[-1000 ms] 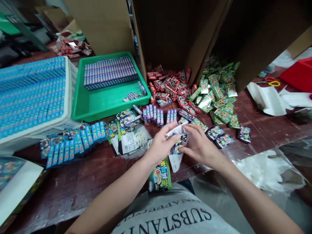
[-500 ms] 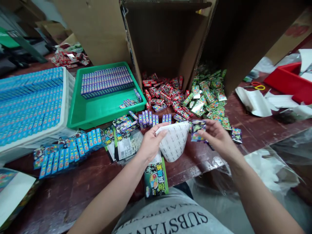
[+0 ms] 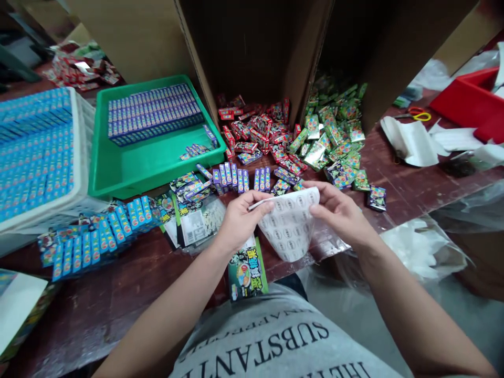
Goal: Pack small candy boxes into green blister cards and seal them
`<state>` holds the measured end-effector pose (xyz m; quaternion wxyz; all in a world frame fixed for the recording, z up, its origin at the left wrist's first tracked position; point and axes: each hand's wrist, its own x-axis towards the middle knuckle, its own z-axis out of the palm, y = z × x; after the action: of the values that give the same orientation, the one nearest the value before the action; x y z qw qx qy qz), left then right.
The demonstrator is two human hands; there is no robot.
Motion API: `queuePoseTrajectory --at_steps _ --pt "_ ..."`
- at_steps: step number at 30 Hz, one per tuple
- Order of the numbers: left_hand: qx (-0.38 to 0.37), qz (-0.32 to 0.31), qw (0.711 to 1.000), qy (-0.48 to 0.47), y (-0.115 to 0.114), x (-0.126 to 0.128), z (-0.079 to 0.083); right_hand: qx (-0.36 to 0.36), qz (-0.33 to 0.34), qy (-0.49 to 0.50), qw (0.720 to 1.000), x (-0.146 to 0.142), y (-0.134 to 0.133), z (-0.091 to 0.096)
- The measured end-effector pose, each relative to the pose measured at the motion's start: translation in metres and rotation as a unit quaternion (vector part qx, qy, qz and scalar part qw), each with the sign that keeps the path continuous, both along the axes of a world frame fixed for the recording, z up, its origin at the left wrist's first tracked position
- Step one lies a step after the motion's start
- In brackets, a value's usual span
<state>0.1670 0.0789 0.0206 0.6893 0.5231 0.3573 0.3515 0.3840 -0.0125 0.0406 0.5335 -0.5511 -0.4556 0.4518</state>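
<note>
Both hands hold a white sheet of round stickers [image 3: 289, 226] above the near edge of the dark red table [image 3: 118, 294]. My left hand [image 3: 238, 220] pinches its left top corner. My right hand [image 3: 338, 212] pinches its right top edge. Just beyond the sheet stand small purple boxes [image 3: 240, 178] in a row. Piles of red packets [image 3: 260, 134] and green packets [image 3: 334, 136] spill from open cardboard boxes behind them. A green printed pack [image 3: 246, 273] lies at the table edge below my left hand.
A green tray [image 3: 118, 173] with rows of purple boxes sits at the left middle. A white crate [image 3: 84, 157] full of blue boxes is at far left, with loose blue boxes [image 3: 98, 236] in front. A red bin [image 3: 468, 100], scissors [image 3: 417, 113] and white papers lie at right.
My right hand has let go of the small dark packet it held out to the right and come back to the sticker sheet, which both hands now hold. The view has shifted slightly.
</note>
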Motion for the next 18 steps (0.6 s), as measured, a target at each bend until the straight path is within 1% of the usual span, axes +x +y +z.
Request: queuePoseTrajectory --at_steps 3,7,9,12,15,18 --pt "0.014 -0.015 1.0 0.001 -0.001 0.004 0.002 0.021 -0.032 -0.013 0.999 0.002 -0.002 -0.001" --pt "0.081 -0.045 0.994 0.064 -0.002 0.006 0.004 0.005 0.001 -0.037 0.999 0.008 -0.004 -0.003" --pt "0.098 -0.06 0.99 0.086 -0.002 0.007 0.005 0.003 0.002 -0.061 0.998 0.011 -0.005 -0.004" --pt "0.117 -0.052 0.986 0.107 -0.001 0.007 0.003 0.002 -0.029 -0.108 0.994 0.011 -0.007 -0.007" --pt "0.133 -0.033 0.98 0.146 0.0 0.008 -0.002 -0.008 -0.064 -0.159 0.985 0.01 -0.01 -0.016" --pt "0.107 -0.033 0.981 0.157 0.0 0.009 -0.01 -0.014 -0.081 -0.183 0.98 0.013 -0.014 -0.027"
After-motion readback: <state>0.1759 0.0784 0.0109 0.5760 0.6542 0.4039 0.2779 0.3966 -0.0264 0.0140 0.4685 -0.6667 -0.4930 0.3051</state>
